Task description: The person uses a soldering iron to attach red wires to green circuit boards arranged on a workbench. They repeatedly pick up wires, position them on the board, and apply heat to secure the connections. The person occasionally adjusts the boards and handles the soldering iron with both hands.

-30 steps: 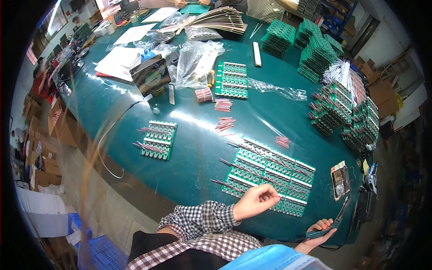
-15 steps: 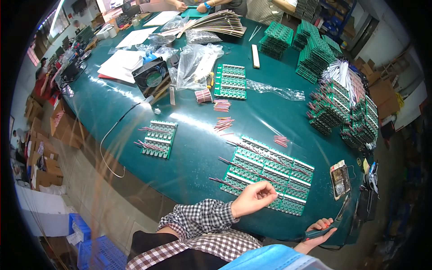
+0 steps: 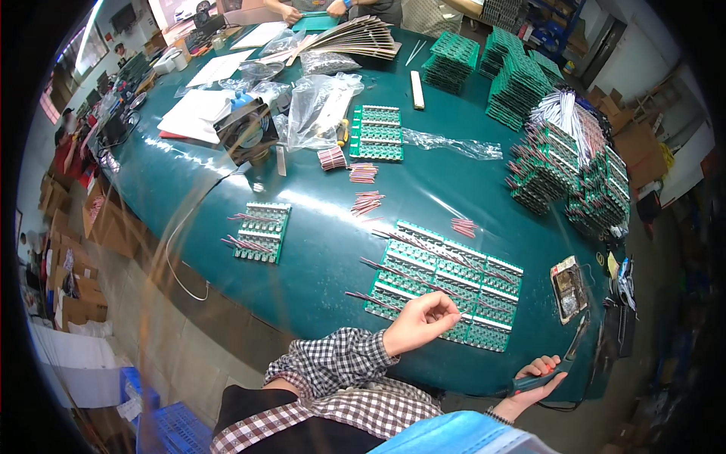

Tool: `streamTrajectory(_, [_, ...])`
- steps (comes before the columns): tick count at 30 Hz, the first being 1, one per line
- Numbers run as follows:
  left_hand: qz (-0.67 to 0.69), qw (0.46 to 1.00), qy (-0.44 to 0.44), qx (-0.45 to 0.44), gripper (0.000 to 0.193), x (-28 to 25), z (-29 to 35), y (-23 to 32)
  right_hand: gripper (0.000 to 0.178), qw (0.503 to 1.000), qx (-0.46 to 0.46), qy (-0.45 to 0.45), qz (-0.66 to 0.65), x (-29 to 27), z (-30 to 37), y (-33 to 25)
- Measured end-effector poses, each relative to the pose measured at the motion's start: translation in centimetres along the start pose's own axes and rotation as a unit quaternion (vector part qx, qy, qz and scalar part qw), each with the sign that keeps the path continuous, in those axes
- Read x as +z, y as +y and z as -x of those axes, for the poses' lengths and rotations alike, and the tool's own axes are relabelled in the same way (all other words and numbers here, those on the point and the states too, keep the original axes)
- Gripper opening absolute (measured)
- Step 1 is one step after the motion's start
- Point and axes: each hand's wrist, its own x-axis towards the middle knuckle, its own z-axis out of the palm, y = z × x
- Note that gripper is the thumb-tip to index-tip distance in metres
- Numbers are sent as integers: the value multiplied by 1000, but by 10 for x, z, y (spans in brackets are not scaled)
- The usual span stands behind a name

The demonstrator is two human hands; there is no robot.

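Observation:
My left hand (image 3: 421,321) is closed in a pinch over the near edge of a panel of green circuit boards (image 3: 490,334). What its fingertips hold, if anything, is too small to make out. Thin dark-red wires (image 3: 384,265) lie across the panel, some sticking out past its left edge. In my right hand (image 3: 540,374) is a soldering iron (image 3: 525,384), gripped by its handle at the table's near edge. Its tip points up and away, toward a small stained tray (image 3: 569,290) beside the panel.
A smaller board with wires (image 3: 262,231) lies to the left. Bundles of cut wires (image 3: 367,203) and another board (image 3: 378,133) are further back. Tall board stacks (image 3: 556,163) line the right. A fan (image 3: 248,130) stands at the back left. Another person's hands (image 3: 336,9) work across the table.
The view has shifted slightly, so the table's contents sit a little further left. My left hand stays pinched over the panel, and my right hand keeps hold of the soldering iron.

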Motion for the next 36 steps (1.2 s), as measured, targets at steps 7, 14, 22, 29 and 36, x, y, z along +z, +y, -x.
streamTrajectory(7, [9, 1000, -4, -5, 10, 1, -1, 1, 31, 1000, -9, 7, -2, 1, 0, 1])
streamTrajectory(14, [20, 1000, -8, -17, 11, 3, -4, 1, 31, 1000, -9, 8, -4, -1, -2, 0])
streamTrajectory(22, [16, 1000, 1, -8, 9, 4, -3, 4, 32, 1000, -2, 8, -3, -1, -1, -1])
streamTrajectory(29, [-25, 999, 28, 1, 8, 2, 0, 8, 31, 1000, 6, -6, -4, 1, -2, 0])
streamTrajectory(36, [-28, 999, 40, 1, 8, -4, 2, 6, 36, 989, 110, -97, -11, -34, -13, -26])
